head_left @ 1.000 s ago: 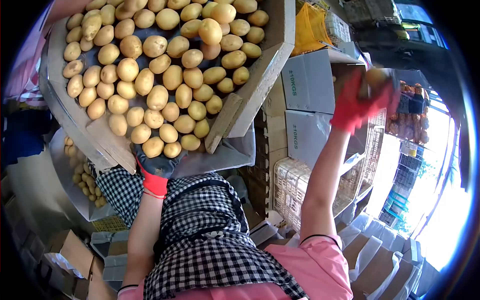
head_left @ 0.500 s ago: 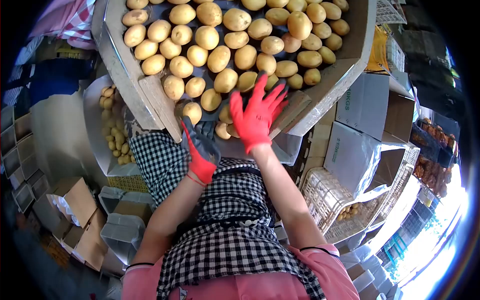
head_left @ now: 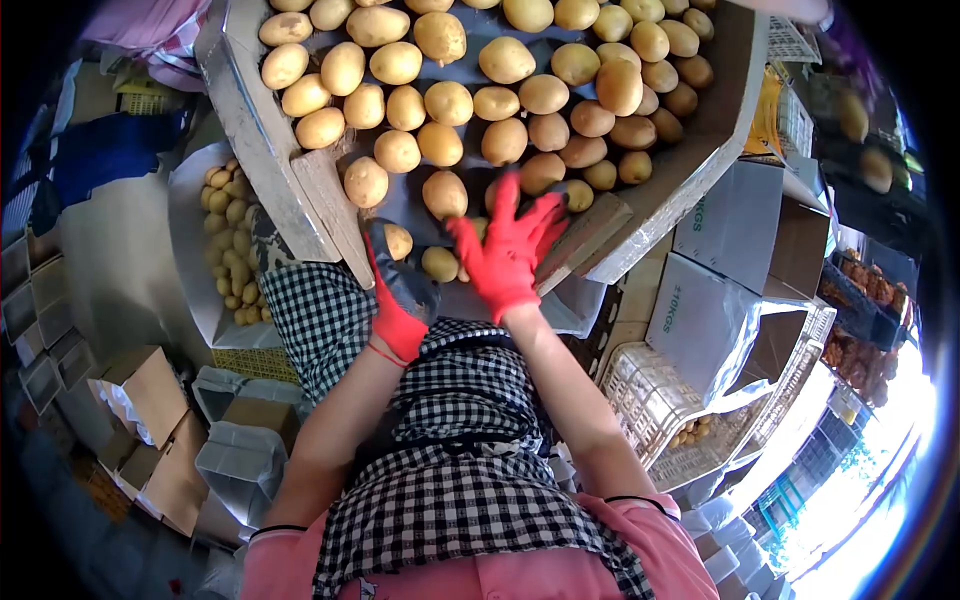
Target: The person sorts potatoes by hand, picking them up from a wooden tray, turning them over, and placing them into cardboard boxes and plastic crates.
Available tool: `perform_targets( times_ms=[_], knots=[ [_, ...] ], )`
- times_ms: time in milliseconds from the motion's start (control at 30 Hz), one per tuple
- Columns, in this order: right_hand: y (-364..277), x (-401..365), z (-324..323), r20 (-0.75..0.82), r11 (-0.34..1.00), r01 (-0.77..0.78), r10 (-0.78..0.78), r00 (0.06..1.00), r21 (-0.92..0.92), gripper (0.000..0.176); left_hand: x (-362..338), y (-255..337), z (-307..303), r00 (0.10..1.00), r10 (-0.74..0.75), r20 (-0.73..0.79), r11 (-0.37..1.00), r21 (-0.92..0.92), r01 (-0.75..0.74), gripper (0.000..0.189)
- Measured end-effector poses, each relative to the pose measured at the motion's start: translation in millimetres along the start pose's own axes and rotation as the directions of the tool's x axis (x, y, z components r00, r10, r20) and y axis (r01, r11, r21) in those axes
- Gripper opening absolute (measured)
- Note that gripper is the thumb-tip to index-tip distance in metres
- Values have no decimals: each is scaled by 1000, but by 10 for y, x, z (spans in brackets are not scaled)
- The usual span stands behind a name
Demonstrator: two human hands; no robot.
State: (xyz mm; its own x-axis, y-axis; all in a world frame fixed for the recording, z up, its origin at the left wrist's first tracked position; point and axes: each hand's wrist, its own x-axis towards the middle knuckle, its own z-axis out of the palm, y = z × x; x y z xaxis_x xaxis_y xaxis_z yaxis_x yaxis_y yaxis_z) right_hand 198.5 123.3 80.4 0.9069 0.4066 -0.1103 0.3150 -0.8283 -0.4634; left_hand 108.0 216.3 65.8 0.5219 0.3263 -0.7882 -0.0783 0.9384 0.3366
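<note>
Several potatoes (head_left: 504, 142) lie spread over a dark chute (head_left: 270, 140) with wooden sides that narrows towards me. My left hand (head_left: 403, 285), in a red glove with a dark palm, is at the left of the narrow mouth, fingers apart, beside a potato (head_left: 397, 241) by its fingertips. At the right of the mouth my right hand (head_left: 510, 240), gloved in red, is spread with its back up over a few potatoes that it partly hides. A small potato (head_left: 439, 264) is between the two hands.
A lined crate of potatoes (head_left: 232, 240) stands on the left, with open cardboard boxes (head_left: 160, 400) below it. To the right are white cartons (head_left: 705, 310) and a plastic crate (head_left: 640, 390). Another person's arm (head_left: 800, 8) shows at the top right.
My right hand has drawn back slightly towards me. Potatoes have shifted down the chute, and some near the mouth have gone. Another person's arm and blurred potatoes have appeared at the upper right.
</note>
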Motion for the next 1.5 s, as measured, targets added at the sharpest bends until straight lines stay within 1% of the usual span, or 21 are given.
perform_targets(
  times_ms=[67, 133, 200, 267, 333, 400, 467, 567, 633, 667, 733, 833, 933, 1133, 1233, 1267, 1300, 1333, 1367, 1433, 1500],
  knots=[
    [-40, 272, 95, -243, 942, -45, 131, 961, 332, 83, -70, 40, 64, 991, -125, -48, 990, -78, 121, 80],
    [-261, 394, 104, -134, 962, -23, -14, 991, -271, 84, -56, 61, 86, 971, -230, -70, 963, -160, 217, 82],
    [-140, 186, 215, -96, 977, 207, -212, 973, -54, 84, -18, 50, 37, 965, -192, 181, 942, -240, 233, 84],
    [-181, 65, 114, -117, 993, 111, -114, 987, -30, 81, -34, 86, 164, 977, -194, 94, 944, -251, 212, 85],
    [-253, 156, -16, -233, 975, 212, -221, 947, -62, 75, -47, 90, 165, 983, -117, 143, 989, -69, 128, 98],
    [-449, 408, -158, 200, 962, 269, -272, 941, 42, 71, 9, 68, 42, 983, -127, 132, 986, -88, 140, 96],
    [-618, 622, -287, 196, 967, 255, -249, 948, -9, 69, 21, 114, 35, 928, -236, 288, 921, -238, 308, 86],
    [-392, 896, -314, 357, 912, 127, -278, 892, 391, 60, -8, 136, 102, 890, -202, 409, 918, -238, 318, 87],
    [-204, 840, -320, 355, 476, -159, -356, 864, 865, 68, -24, 157, 107, 856, -225, 465, 880, -280, 384, 86],
    [-186, 712, -390, 406, -27, -443, -353, 843, 896, 72, -1, 163, 105, 854, -225, 470, 880, -277, 385, 86],
    [-106, 538, -492, 333, -316, -470, -400, 854, 824, 78, 35, 145, 104, 868, -215, 448, 917, -214, 338, 97],
    [-46, 424, -518, 277, -326, -393, -349, 895, 860, 81, 18, 159, 127, 902, -213, 377, 941, -171, 293, 97],
    [2, 389, -552, 318, -187, -388, -319, 893, 903, 84, -68, 178, 202, 922, -228, 312, 944, -160, 287, 93],
    [-145, 243, -707, 369, -386, -454, -275, 888, 803, 76, 15, 168, 129, 906, -237, 350, 931, -184, 314, 95],
    [-18, -13, -683, 428, -151, -441, -116, 897, 885, 62, 1, 164, 122, 888, -283, 362, 884, -261, 388, 96],
    [43, -149, -853, 380, 234, -368, -7, 925, 900, 60, -12, 162, 117, 884, -291, 366, 880, -259, 398, 96],
    [300, -226, -1028, 37, 559, 46, -137, 990, 828, 61, -19, 162, 117, 894, -262, 364, 918, -192, 347, 96],
    [557, -306, -1203, -311, 791, 377, -248, 918, 482, 63, -18, 154, 108, 903, -228, 363, 948, -130, 292, 96],
    [829, -353, -1455, -556, 874, 425, -238, 797, 234, 63, 17, 128, 52, 870, -250, 425, 921, -173, 349, 95],
    [1664, -476, -2096, -822, 989, 91, -150, 549, -120, 61, -2, 128, 72, 889, -247, 386, 922, -188, 338, 94],
    [2099, -373, -2646, -894, 936, 49, -347, 283, -348, 63, -36, 140, 84, 907, -223, 357, 949, -135, 286, 95]
  ],
)
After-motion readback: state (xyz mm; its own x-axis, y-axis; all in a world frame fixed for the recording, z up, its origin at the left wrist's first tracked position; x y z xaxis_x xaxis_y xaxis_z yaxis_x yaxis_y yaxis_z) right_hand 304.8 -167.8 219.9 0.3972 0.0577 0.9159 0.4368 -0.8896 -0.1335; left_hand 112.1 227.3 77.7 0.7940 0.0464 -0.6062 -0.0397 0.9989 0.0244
